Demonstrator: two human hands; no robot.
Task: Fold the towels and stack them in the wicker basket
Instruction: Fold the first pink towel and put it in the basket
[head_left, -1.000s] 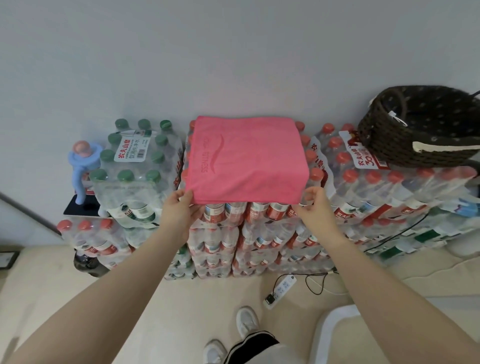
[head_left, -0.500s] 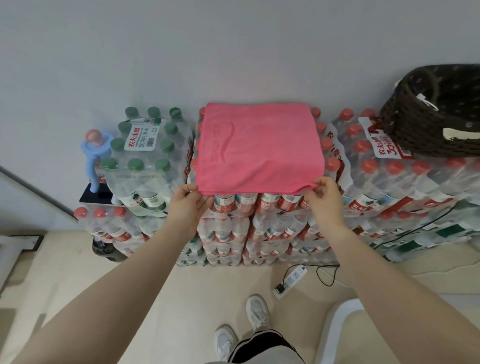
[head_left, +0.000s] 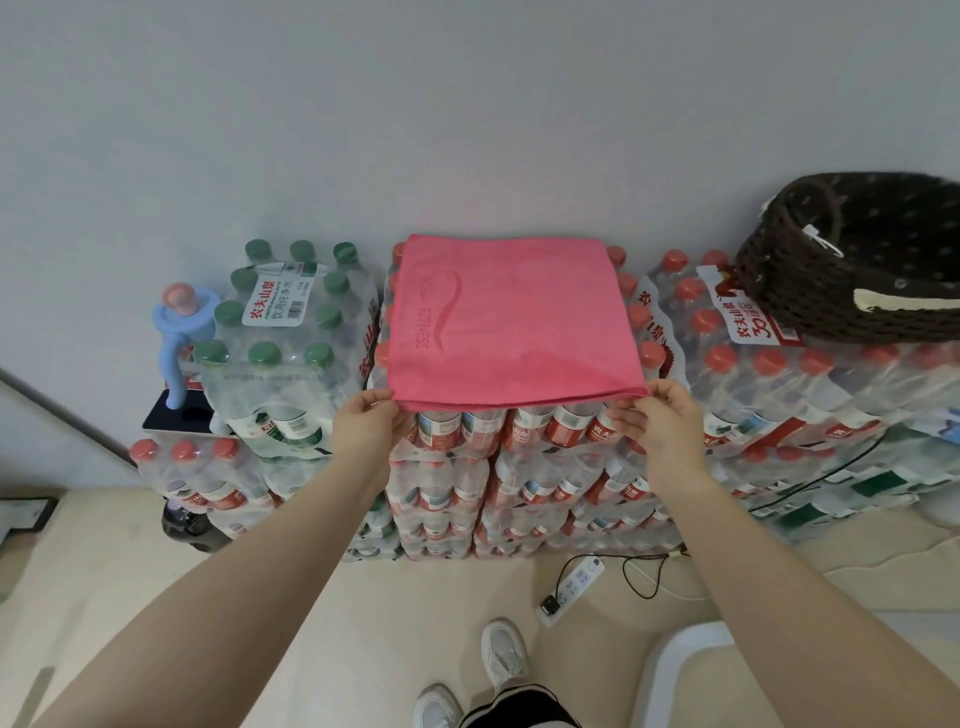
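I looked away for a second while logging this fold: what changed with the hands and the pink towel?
Little changed. The left hand and right hand keep pinching the near corners of the pink towel, the right one now at the very corner. The towel stays flat on the bottle packs; the wicker basket is untouched.

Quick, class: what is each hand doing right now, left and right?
Left hand: closed, pinching the near left corner of the folded pink cloth towel.
Right hand: closed, pinching the towel's near right corner.
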